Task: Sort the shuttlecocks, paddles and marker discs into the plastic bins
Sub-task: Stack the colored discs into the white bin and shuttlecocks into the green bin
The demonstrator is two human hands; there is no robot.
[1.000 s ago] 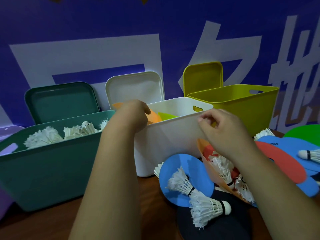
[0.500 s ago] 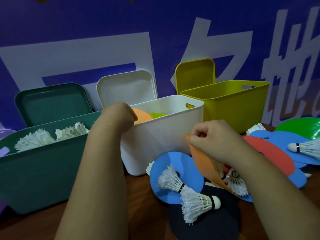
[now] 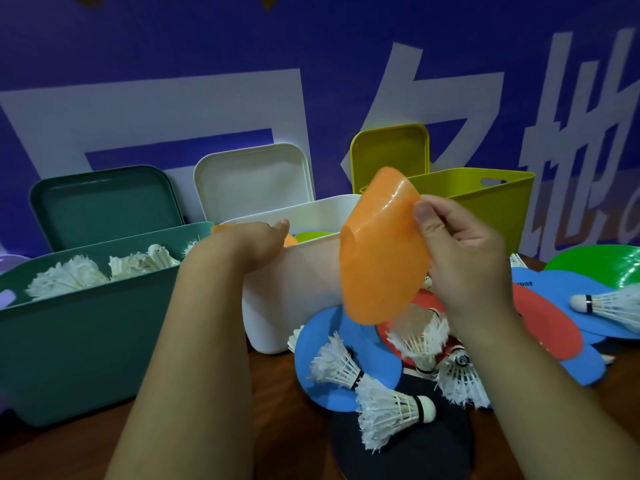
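Observation:
My right hand [image 3: 460, 258] pinches the edge of an orange marker disc [image 3: 379, 251] and holds it tilted in the air in front of the white bin [image 3: 294, 306]. My left hand [image 3: 256, 240] rests at the white bin's near left rim, beside orange and green discs [image 3: 311, 236] lying inside; its fingers are mostly hidden. The dark green bin [image 3: 86, 334] at left holds several shuttlecocks [image 3: 69, 277]. On the table at right lie blue [image 3: 332, 358], red [image 3: 547, 323], green [image 3: 599, 265] and black [image 3: 408, 452] flat pieces with loose shuttlecocks [image 3: 391, 410] on them.
A yellow-green bin [image 3: 485, 206] stands behind my right hand. Three lids lean against the blue banner wall behind the bins. A purple container edge [image 3: 7, 299] shows at far left. Brown table surface [image 3: 277, 410] lies in front of the bins.
My right hand has lifted the orange disc from the pile up in front of the white bin. My left hand stays at the bin's rim.

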